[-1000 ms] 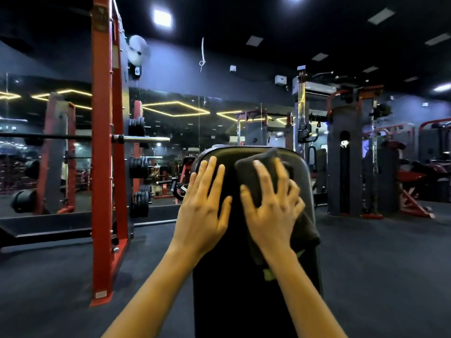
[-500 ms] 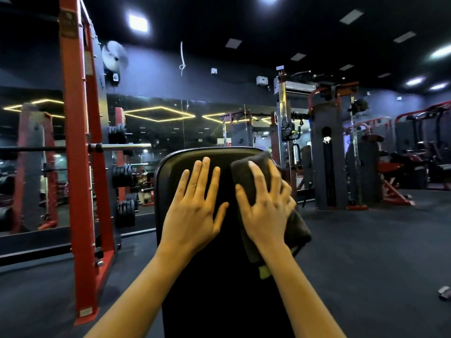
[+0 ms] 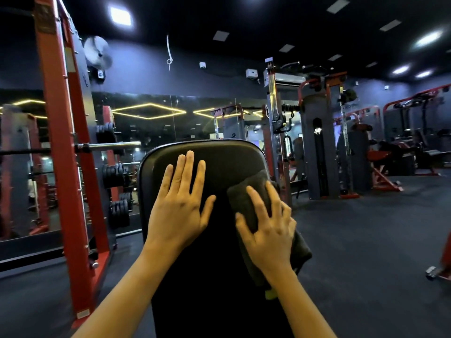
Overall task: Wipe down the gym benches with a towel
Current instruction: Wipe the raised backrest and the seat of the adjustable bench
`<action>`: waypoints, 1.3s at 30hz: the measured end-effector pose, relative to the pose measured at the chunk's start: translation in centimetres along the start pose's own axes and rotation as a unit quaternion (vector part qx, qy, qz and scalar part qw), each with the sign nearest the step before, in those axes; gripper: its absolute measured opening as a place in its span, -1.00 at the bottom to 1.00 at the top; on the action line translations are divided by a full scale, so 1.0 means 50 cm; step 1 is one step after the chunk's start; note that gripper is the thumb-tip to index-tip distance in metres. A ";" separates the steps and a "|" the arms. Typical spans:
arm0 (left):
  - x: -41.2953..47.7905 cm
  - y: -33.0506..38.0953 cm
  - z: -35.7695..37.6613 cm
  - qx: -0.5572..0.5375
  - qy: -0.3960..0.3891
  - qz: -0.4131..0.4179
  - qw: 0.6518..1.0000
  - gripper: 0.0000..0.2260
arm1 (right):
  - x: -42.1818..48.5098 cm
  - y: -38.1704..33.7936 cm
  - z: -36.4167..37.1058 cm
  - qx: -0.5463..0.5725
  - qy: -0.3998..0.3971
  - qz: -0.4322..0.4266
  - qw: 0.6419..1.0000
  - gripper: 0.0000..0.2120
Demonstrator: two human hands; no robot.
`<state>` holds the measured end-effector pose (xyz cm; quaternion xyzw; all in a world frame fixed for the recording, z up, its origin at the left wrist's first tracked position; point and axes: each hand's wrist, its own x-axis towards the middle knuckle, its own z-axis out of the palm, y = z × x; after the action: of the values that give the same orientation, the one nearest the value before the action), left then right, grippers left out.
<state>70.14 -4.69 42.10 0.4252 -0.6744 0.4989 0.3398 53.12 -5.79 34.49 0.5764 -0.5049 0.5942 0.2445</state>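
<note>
Your right hand (image 3: pixel 268 230) presses the dark towel (image 3: pixel 251 191) flat beneath spread fingers, apparently ungripped, at the bench pad (image 3: pixel 219 162) right edge; left hand (image 3: pixel 179 211) flat, released

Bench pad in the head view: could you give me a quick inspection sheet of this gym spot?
Surface: black bench pad, tilted up, no marks visible.
Job's things: dark towel pressed on the pad's right side.
Clutter: small dumbbell on the floor, far right.
Hands: left hand flat on the pad, fingers spread; right hand flat over the towel.
Cables: white cord hanging from the ceiling.
Surroundings: red rack with barbell left, mirror wall, machines right.
</note>
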 end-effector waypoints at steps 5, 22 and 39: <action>-0.001 -0.001 0.001 -0.001 -0.001 0.001 1.000 -0.42 | 0.092 -0.030 -0.003 0.066 0.006 0.221 0.973 -0.48; -0.221 -0.018 0.002 -0.200 0.031 -0.046 0.978 -0.49 | -0.037 -0.113 0.016 0.015 0.029 0.146 0.989 -0.49; -0.394 0.008 0.020 -0.301 -0.014 -0.066 0.951 -0.47 | -0.207 -0.170 0.033 -0.012 0.015 -0.069 0.997 -0.49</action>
<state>77.77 -1.00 24.31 0.3540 -0.7685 0.2431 0.4744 63.50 -1.08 27.24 0.5979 -0.4673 0.5786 0.2990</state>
